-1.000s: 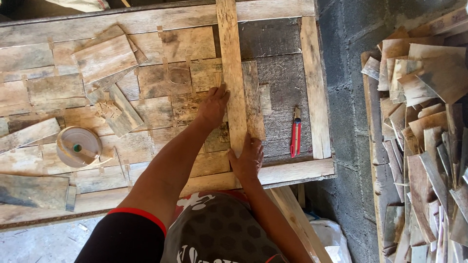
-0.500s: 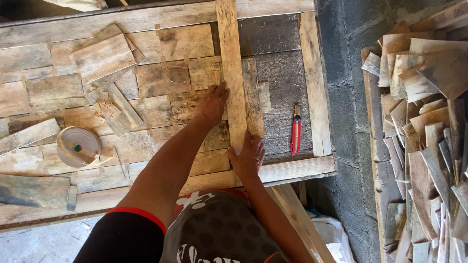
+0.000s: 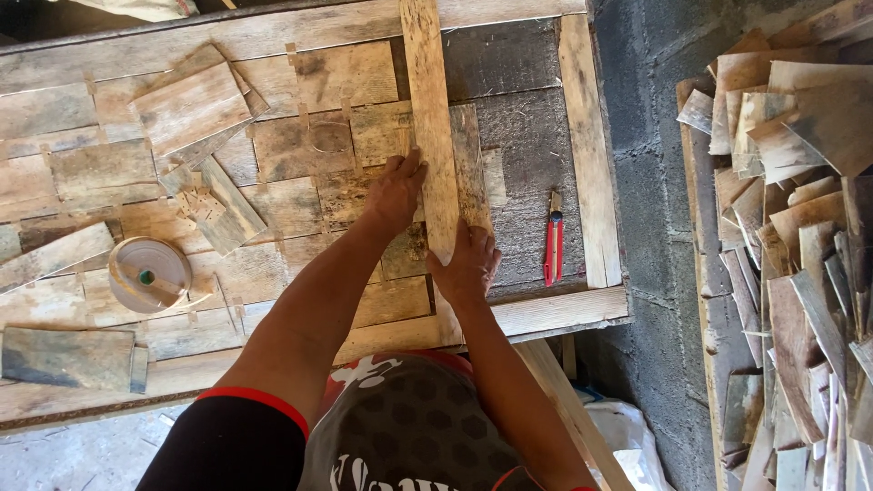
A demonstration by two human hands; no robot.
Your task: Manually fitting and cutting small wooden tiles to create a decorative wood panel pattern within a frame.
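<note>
A wooden work table point(image 3: 546, 314) fills most of the view from above, its top covered with a patchwork of thin, weathered wood sheets point(image 3: 300, 145) joined edge to edge by strips of tape; a raised wooden frame rail point(image 3: 587, 145) runs down its right side, and beyond it stands a grey block wall point(image 3: 650, 209); to the far right, a heap of loose wood offcuts point(image 3: 791, 236) leans in overlapping layers. A long wooden slat point(image 3: 429, 136) lies upright across the table from the far edge to the near edge, resting on top of the patchwork; the person, seen from their own head, presses it from both sides. The left hand point(image 3: 396, 193) lies flat and open against the slat's left edge about midway along, fingers spread on the sheet beside it, gripping nothing; the right hand point(image 3: 468, 264) rests lower, palm down with fingers splayed over the slat itself, pinning rather than clasping it. A few loose sheet pieces point(image 3: 191, 109) sit stacked at the upper left; a roll of tan tape point(image 3: 148, 273) lies flat near the left; a red utility knife point(image 3: 552, 245) lies on the dark bare patch just right of the slat, untouched and apart from both hands.
</note>
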